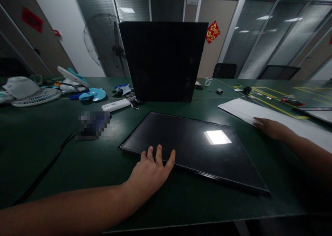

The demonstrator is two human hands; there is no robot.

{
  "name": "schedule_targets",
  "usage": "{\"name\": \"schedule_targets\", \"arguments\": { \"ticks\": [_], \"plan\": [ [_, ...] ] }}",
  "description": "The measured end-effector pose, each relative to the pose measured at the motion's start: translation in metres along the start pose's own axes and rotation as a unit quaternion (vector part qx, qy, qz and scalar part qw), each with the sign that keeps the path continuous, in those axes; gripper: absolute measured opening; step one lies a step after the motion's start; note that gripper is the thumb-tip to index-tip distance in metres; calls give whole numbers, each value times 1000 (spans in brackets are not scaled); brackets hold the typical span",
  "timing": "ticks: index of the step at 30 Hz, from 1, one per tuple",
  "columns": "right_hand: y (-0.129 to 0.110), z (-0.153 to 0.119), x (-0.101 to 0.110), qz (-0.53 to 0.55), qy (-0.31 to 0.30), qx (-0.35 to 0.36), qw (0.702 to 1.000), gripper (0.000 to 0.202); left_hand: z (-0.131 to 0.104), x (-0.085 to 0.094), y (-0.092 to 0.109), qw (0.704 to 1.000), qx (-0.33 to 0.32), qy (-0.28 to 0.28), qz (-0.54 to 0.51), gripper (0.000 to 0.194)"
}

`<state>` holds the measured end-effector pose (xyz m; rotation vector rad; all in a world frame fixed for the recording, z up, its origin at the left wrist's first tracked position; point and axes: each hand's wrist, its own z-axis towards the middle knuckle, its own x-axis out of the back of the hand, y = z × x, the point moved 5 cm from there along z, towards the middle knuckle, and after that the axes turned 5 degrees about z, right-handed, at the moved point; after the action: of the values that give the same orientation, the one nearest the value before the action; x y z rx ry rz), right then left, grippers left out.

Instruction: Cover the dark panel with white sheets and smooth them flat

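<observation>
A flat black screen panel (181, 139) lies on the green table (85, 166), a bright light reflected in its glossy face. On its near edge rest the spread fingers of my left hand (153, 166), which holds nothing. To the right, my right hand (272, 128) touches the left part of a long white sheet or panel (290, 121), its fingers stretched out over the edge. The underside of the right hand is hidden.
Behind the panel stands a large black box or screen (163, 61). At the left are a white power bank (116, 105), a blurred-out device (92, 125), blue fan blades (92, 94) and a white fan grille (38, 97). A red-handled tool (293, 101) lies far right.
</observation>
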<state>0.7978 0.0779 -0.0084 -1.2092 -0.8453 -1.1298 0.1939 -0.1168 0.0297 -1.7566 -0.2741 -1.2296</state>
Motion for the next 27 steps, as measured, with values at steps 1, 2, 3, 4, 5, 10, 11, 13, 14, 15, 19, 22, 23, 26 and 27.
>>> {"name": "schedule_targets", "arguments": {
  "ticks": [1,2,3,4,5,10,11,13,14,15,19,22,23,26,27],
  "plan": [
    [-3,-3,2,-21,-9,-2,1000,80,-3,-2,-3,1000,12,-8,3,73],
    [-7,-6,3,-41,-21,-5,999,82,-5,-4,-6,1000,22,-15,4,72],
    [-12,-10,5,-61,-23,-12,998,83,-6,-5,-9,999,30,-19,1,72],
    [-19,-13,7,-81,-21,-13,996,83,-6,-6,-11,999,35,-21,-5,72],
    [-28,-17,9,-98,-15,-10,995,82,-5,-7,-14,999,37,-18,-11,72],
    [-111,-46,23,-160,18,30,986,70,4,-12,-26,999,26,14,-29,72],
    [-133,-54,22,-177,1,44,983,66,5,-12,-28,999,18,24,-30,70],
    [-176,-73,21,-207,-7,68,976,61,5,-10,-31,998,-6,60,-34,62],
    [-198,-83,18,-206,-20,88,974,60,4,-8,-32,995,-18,87,-35,57],
    [-218,-93,15,-202,-25,111,973,57,2,-5,-32,992,-30,118,-33,53],
    [-293,-132,-7,-116,-53,282,951,50,-6,5,-34,965,-50,255,-11,48],
    [-337,-149,-20,-54,-62,391,917,53,-10,9,-35,949,-48,313,6,53],
    [-350,-153,-24,-45,-63,418,905,54,-11,9,-35,947,-48,319,8,54],
    [-381,-155,-30,-32,-64,468,881,52,-10,6,-33,946,-56,318,2,48],
    [-389,-155,-32,-24,-66,477,876,50,-9,5,-33,950,-59,308,-4,45]
  ]
}}
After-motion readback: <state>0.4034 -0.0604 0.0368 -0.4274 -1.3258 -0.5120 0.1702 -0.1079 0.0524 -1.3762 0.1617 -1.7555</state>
